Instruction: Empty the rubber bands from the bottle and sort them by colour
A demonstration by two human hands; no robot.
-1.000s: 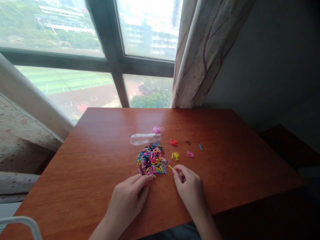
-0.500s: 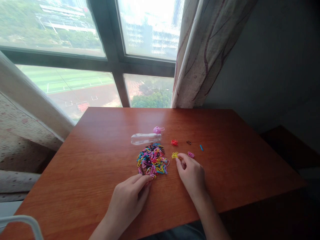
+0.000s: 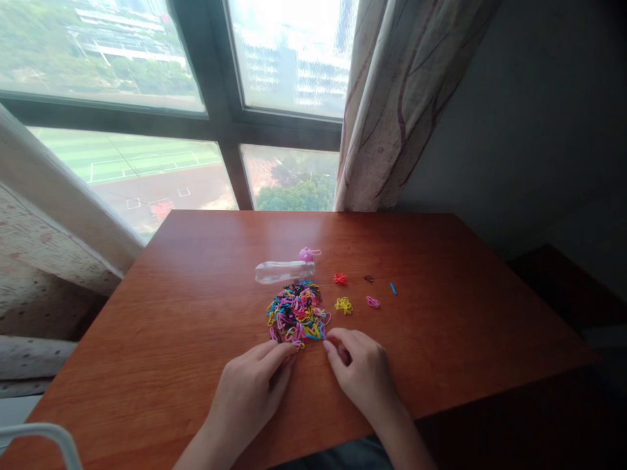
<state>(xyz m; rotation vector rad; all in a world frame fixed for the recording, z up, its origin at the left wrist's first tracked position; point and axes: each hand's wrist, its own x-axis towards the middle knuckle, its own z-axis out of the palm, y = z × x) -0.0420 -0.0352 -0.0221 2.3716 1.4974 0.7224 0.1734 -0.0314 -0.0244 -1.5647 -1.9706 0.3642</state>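
Note:
A heap of small, many-coloured rubber bands (image 3: 298,310) lies on the brown table. My left hand (image 3: 257,375) rests at its near edge, with thumb and fingers pinched at a pink and yellow band. At the heap's lower right edge is my right hand (image 3: 360,369), its thumb and index finger nearly together beside a bluish band; whether they grip it is hidden. To the right lie small separate groups: red bands (image 3: 340,279), yellow bands (image 3: 343,305), pink bands (image 3: 373,301), a dark band (image 3: 368,278) and a blue band (image 3: 393,288).
Behind the heap a clear plastic bottle (image 3: 281,271) lies on its side, with a pink cap (image 3: 307,254) with a loop by its neck. The table (image 3: 196,294) reaches to the window, between curtains (image 3: 386,111). A white curved bar (image 3: 49,429) shows at lower left.
My right hand has let go of the yellow bands and moved down and left to the heap's edge. My left hand has stayed in place.

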